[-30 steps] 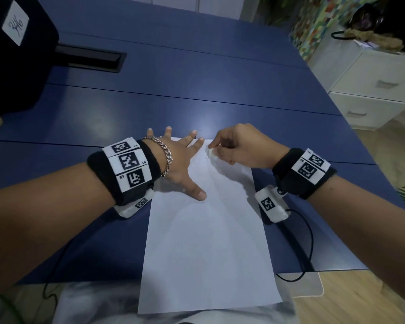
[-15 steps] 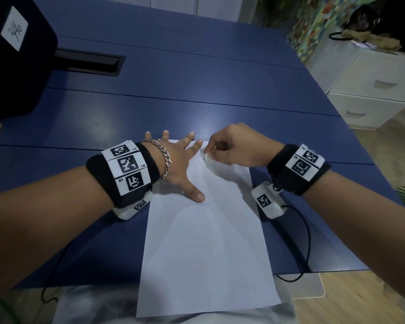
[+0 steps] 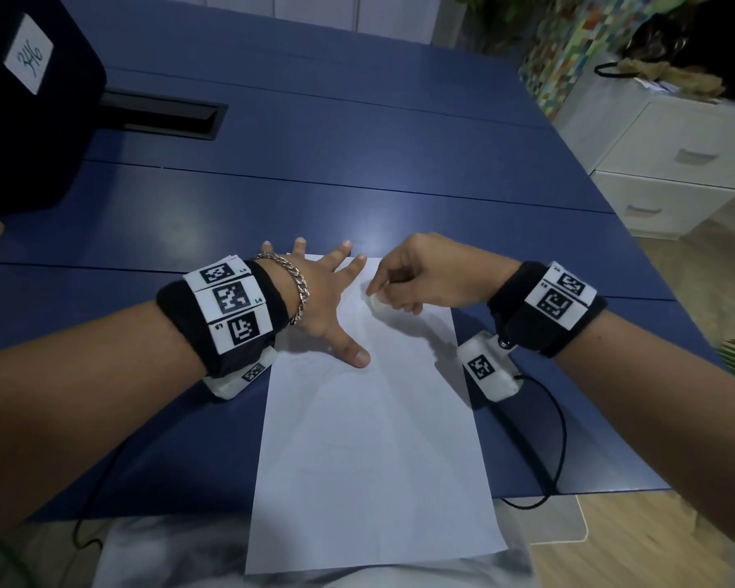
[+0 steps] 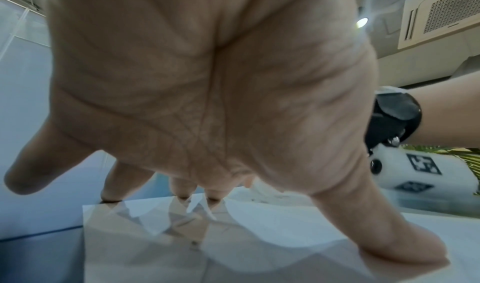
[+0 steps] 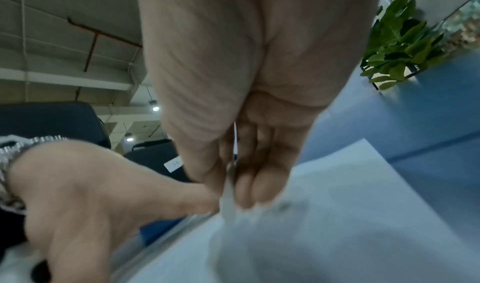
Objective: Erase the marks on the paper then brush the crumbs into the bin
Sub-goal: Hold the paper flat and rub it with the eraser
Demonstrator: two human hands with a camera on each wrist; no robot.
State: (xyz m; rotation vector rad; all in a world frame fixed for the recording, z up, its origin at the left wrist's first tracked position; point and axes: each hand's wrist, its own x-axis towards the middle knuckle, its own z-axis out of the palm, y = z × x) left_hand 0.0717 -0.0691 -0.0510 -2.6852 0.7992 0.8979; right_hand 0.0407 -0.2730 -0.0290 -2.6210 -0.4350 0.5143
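White paper (image 3: 374, 439), white eraser (image 3: 376, 302), blue table (image 3: 357, 163)

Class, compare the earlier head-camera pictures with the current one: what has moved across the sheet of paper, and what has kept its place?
The right hand, pinching the white eraser, slid leftward along the far end of the paper, toward the left hand, then slightly back toward the person. The left hand stayed spread flat, pinning the paper's far left corner. The paper has not shifted.

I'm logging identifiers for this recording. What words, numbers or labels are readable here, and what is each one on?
"346": handwritten on a white label stuck to the black case at the far left of the table.
"L4": small print beside a square coded marker on the left wristband.
Other small print on both wristbands: too small to read.
White label in the right wrist view: too blurred to read.
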